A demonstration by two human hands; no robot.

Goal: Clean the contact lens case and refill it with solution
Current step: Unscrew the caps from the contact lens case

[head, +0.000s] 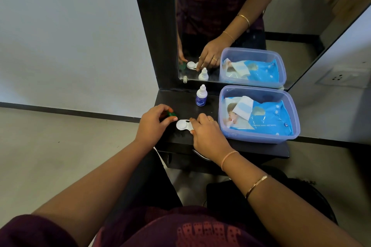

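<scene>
Right grip holds one white lens case near the table's front edge; left grip pinches one green cap.

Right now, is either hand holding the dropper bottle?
No, the dropper bottle stands upright on the shelf, with nothing touching it.

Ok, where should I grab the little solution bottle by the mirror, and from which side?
Take the solution bottle round its wider labelled body, below the narrow white cap, probably between thumb and fingers. It stands upright, so come in level from the front or left: the mirror is behind it and the plastic tub stands to its right.
</scene>
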